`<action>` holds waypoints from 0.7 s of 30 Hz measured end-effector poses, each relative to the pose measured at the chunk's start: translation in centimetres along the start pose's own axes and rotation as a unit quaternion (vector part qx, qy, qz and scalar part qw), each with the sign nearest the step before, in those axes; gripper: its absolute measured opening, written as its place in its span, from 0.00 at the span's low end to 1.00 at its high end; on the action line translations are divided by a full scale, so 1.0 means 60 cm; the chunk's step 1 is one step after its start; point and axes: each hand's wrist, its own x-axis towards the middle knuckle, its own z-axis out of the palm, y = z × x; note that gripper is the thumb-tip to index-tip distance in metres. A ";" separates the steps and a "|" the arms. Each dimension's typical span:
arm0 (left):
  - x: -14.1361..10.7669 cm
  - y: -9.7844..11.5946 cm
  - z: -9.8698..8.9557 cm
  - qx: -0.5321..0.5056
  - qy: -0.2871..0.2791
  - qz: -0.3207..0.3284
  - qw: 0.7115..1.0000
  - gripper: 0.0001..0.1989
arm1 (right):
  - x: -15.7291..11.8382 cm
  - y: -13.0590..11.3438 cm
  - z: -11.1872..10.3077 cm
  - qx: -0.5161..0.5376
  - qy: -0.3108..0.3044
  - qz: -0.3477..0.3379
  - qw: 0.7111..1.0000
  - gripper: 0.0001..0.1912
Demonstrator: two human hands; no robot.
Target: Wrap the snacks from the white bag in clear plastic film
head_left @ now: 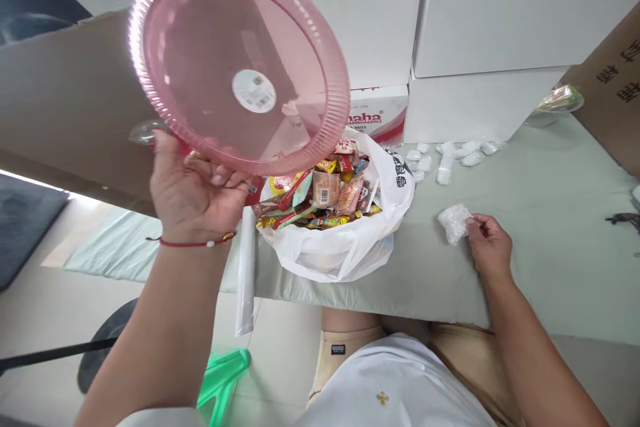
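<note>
My left hand [197, 193] is raised at the left and holds a see-through pink round tray [200, 33] by its lower rim, the fingers behind it. A white round label is stuck on the tray's flat middle. At the right, my right hand [490, 243] pinches the edge of a small bubble-wrapped bundle [454, 223] just above the green tablecloth. What the wrap holds cannot be made out. Between the hands stands an open white plastic bag [345, 257] full of packaged snacks [325, 190], partly overlapped by the tray.
Several small white wrapped pieces [445, 160] lie behind the bag. White boxes [465, 107] and a red-and-white carton [383, 113] line the back. A brown cardboard box [610, 80] stands right. A pale roll [245, 273] overhangs the table's front edge; a green stool [223, 373] is below.
</note>
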 end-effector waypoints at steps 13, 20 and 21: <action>-0.108 -0.071 0.131 0.384 -0.241 0.328 0.829 0.13 | -0.004 -0.007 0.005 -0.008 -0.014 -0.007 1.000 0.24; -0.159 -0.288 0.314 0.475 -0.509 0.310 0.648 0.12 | -0.004 -0.020 0.004 -0.073 -0.047 -0.083 0.993 0.18; -0.160 -0.333 0.341 0.490 -0.530 0.305 0.621 0.11 | -0.005 -0.021 0.004 -0.075 -0.052 -0.087 0.992 0.17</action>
